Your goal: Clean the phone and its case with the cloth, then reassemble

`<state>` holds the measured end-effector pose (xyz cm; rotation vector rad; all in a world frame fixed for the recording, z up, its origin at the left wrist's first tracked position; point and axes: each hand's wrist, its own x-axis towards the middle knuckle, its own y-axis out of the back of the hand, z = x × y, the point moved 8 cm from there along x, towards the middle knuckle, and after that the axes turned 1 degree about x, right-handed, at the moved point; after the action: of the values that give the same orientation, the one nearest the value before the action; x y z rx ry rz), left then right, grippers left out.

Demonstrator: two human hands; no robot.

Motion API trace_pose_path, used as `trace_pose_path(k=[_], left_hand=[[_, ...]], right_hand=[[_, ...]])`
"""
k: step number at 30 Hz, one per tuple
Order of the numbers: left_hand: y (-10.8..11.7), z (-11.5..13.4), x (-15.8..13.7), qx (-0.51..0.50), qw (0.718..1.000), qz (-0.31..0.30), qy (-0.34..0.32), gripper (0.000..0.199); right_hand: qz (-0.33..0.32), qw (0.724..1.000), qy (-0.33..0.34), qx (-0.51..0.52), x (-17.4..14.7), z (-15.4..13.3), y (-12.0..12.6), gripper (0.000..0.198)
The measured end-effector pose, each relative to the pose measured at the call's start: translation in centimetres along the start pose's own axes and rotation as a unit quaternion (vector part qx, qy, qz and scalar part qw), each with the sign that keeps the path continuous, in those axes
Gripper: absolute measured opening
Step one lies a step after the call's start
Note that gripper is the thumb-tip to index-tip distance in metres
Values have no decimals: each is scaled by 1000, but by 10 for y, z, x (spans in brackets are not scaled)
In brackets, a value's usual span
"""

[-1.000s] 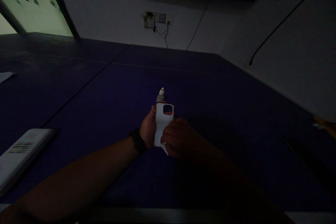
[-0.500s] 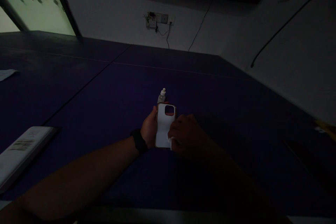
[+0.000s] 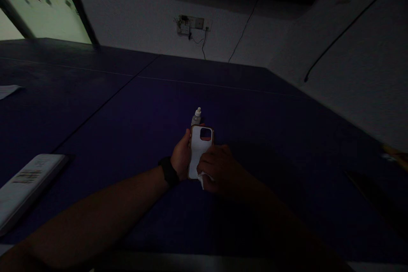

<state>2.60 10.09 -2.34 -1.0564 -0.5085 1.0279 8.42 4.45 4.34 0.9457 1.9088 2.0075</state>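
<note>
My left hand [image 3: 181,155], with a dark band on the wrist, is closed around the left side of a phone case [image 3: 196,148]. The case has a pale face, a darker shiny rim and a square camera cutout near its top. My right hand [image 3: 218,168] pinches a crumpled white tissue [image 3: 203,177] against the lower part of the case and covers its lower right. Just beyond the case's top edge stands a small bottle [image 3: 197,115] with a white cap, its lower part hidden.
A long white box [image 3: 28,185] with dark print lies at the left. Paper [image 3: 9,90] rests at the far left. A dark flat object [image 3: 366,191] and something yellow [image 3: 397,157] are at the right. Sockets with cables [image 3: 191,25] are on the wall behind the dark blue table [image 3: 127,106].
My right hand has moved left and slightly down across the case with the tissue. My left hand, the case and the bottle stay where they were.
</note>
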Motion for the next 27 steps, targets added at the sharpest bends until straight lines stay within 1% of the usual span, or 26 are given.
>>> trace_pose_path(k=[4, 5, 6, 8, 9, 10, 12, 14, 15, 16, 18, 20, 23, 25, 27], left_hand=[[1, 0, -1, 4, 1000, 0, 6, 55], [1, -1, 0, 7, 1000, 0, 5, 54], [3, -1, 0, 11, 1000, 1, 5, 53], [6, -2, 2, 23, 1000, 5, 8, 54], [7, -3, 2, 27, 1000, 6, 12, 58], [7, -4, 3, 30, 999, 4, 16, 61], [4, -3, 3, 26, 1000, -10, 8, 64], [-2, 3, 1, 21, 999, -24, -24, 57], [-5, 6, 0, 22, 999, -27, -42, 54], [-7, 9, -1, 27, 997, -27, -60, 52], [-10, 17, -4, 52, 993, -24, -104, 51], [-11, 28, -6, 95, 981, -21, -166, 50], [-11, 40, -9, 184, 949, -26, -255, 60], [-10, 42, -11, 245, 923, -35, -296, 67], [-10, 40, -14, 294, 898, -49, -323, 67]], right_hand=[[82, 993, -75, -36, -2, 14, 12, 12], [91, 991, -87, -36, -3, 17, 13, 12], [89, 991, -91, -32, -3, 18, 12, 11], [66, 995, -76, -8, -1, 15, 6, 9], [63, 995, -71, 10, -1, 12, 3, 8], [74, 994, -70, 30, 0, 11, 2, 7], [129, 986, -84, 65, -1, 14, 6, 8], [195, 971, -105, 87, -5, 23, 13, 10], [213, 967, -106, 94, -7, 27, 15, 11], [219, 965, -101, 101, -8, 30, 16, 12], [194, 972, -73, 106, -7, 31, 13, 11], [146, 984, -46, 86, -4, 27, 4, 11], [74, 996, -46, 36, -1, 21, -14, 11], [39, 998, -45, 28, 1, 16, -24, 11], [14, 999, -15, 42, 2, 9, -31, 11]])
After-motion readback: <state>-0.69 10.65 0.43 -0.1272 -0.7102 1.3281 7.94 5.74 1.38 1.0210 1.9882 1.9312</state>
